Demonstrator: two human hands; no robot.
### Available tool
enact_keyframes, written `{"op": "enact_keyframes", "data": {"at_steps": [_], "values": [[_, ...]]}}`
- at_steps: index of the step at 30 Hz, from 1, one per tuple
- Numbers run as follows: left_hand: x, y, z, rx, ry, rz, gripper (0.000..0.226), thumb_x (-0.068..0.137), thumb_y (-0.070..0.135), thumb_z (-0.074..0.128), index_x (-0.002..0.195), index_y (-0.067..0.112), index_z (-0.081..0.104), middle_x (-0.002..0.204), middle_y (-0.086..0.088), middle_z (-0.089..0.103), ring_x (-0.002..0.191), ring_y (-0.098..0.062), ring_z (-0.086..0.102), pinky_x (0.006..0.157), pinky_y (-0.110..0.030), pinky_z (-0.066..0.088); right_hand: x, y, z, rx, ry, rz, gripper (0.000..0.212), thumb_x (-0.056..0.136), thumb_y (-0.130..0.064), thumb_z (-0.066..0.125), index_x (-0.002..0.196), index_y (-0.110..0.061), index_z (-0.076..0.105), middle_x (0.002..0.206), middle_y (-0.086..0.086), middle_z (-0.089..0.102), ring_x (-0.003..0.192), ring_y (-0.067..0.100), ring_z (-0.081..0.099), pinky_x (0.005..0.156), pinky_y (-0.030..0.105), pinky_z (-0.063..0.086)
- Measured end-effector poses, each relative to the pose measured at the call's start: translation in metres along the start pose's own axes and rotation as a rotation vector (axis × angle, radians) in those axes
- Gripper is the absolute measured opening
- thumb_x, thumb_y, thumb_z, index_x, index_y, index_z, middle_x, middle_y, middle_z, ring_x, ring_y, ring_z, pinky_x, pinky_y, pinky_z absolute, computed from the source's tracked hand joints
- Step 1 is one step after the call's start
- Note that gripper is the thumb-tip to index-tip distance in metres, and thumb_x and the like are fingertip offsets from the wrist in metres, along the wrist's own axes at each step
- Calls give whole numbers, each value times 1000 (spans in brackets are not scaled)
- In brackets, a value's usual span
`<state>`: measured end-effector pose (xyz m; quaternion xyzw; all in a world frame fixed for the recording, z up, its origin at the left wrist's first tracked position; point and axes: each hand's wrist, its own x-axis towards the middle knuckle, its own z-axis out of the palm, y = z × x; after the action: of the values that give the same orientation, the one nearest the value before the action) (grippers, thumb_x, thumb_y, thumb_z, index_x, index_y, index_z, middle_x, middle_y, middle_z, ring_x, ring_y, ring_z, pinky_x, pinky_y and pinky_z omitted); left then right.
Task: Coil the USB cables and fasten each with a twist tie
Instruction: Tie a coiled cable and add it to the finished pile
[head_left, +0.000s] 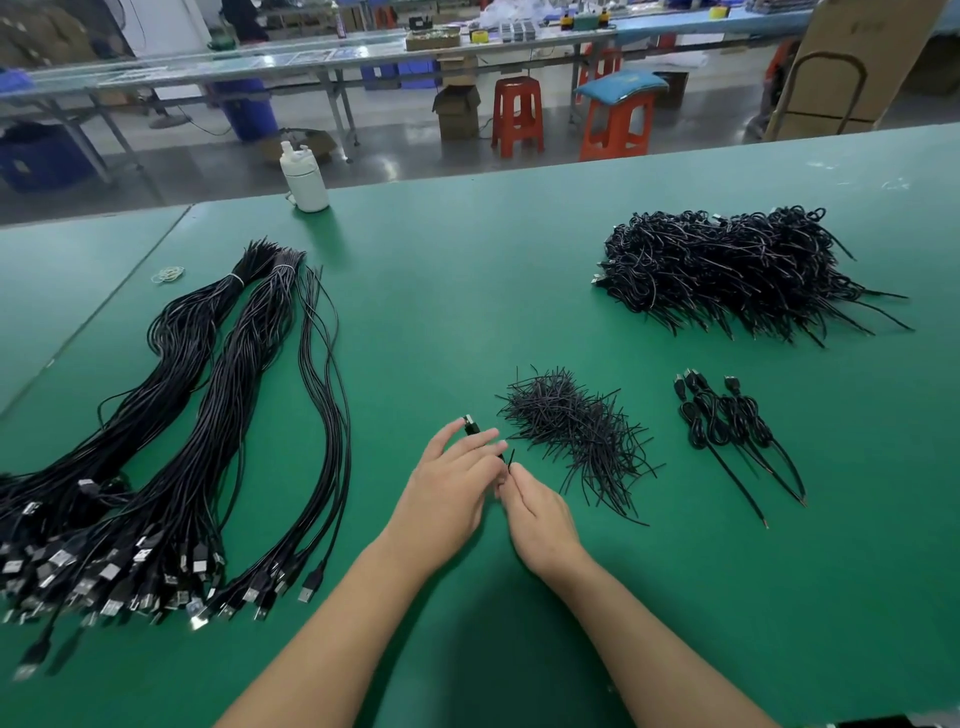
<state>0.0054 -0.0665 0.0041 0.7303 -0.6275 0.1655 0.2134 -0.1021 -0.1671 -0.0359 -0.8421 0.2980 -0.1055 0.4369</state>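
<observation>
Lighting: bright, even, overhead; colours read clean on the green table (519, 270). Shadows soft: a diffuse dark patch on the mat beneath and between the forearms, a short faint one beside the white bottle (305, 179). Glare: pale sheen on the grey floor (384, 161) and on the far benches. Distortion: wide-angle bowing, the table's far edge curves and tilts. Focus: centre sharp; plugs at lower left smeared, background slightly soft.
</observation>
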Motion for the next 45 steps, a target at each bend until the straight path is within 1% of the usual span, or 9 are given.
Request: {"op": "enact_keyframes", "data": {"at_steps": [4,11,15,20,25,31,33,37,45], "values": [[4,3,-3,-137,-37,-252,11,92,18,62,88,27,67,98,17,68,97,-9,58,98,-42,35,-2,-1,-1,14,13,-18,27,100,-39,29,83,-21,40,76,3,58,74,29,53,71,45,46],[11,4,-7,-424,-185,-776,26,90,26,67,70,43,65,80,26,66,95,-3,57,99,-38,36,-6,-3,2,-196,7,-136,29,99,-49,29,80,-27,29,66,-4,46,69,30,52,65,43,43],[11,4,-10,-402,-293,-970,22,90,34,67,69,40,65,77,25,66,89,-4,58,87,-32,26,-9,-4,5,-254,27,-200,25,103,-39,35,83,-26,31,73,-5,41,66,29,48,65,43,42],[9,-4,-15,-497,-374,-1073,7,82,32,73,76,28,70,76,14,69,86,-15,64,99,-43,44,-14,-5,6,-307,19,-277,21,102,-36,40,92,-19,48,80,-9,41,70,26,52,66,40,41],[3,-7,-23,-479,-330,-1039,16,79,37,78,76,24,70,73,10,68,76,-16,61,95,-45,48,-14,-5,7,-356,32,-303,22,101,-37,41,85,-22,43,76,-9,41,64,21,46,60,34,33],[7,-2,-26,-370,-370,-968,40,96,46,54,78,18,75,61,0,61,65,-22,51,86,-38,45,-13,-6,11,-419,33,-317,27,102,-37,39,80,-22,36,73,-8,38,61,19,38,59,36,33],[7,-3,-27,-361,-427,-915,35,94,44,57,76,19,73,74,3,69,70,-19,53,88,-37,44,-12,-5,12,-440,31,-329,25,102,-37,38,85,-20,45,78,-5,47,67,22,48,61,36,35],[9,-6,-28,-304,-476,-816,11,90,31,66,89,28,76,106,10,73,108,-13,61,105,-38,40,-12,-4,13,-476,26,-346,27,102,-38,36,93,-19,52,86,-3,54,76,23,56,62,36,37],[11,0,-23,145,-632,-493,17,89,20,56,97,24,70,96,1,72,96,-23,63,84,-32,41,-10,-3,13,-557,-29,-376,28,101,-43,34,92,-23,52,88,-5,58,84,20,58,65,37,42]]}}
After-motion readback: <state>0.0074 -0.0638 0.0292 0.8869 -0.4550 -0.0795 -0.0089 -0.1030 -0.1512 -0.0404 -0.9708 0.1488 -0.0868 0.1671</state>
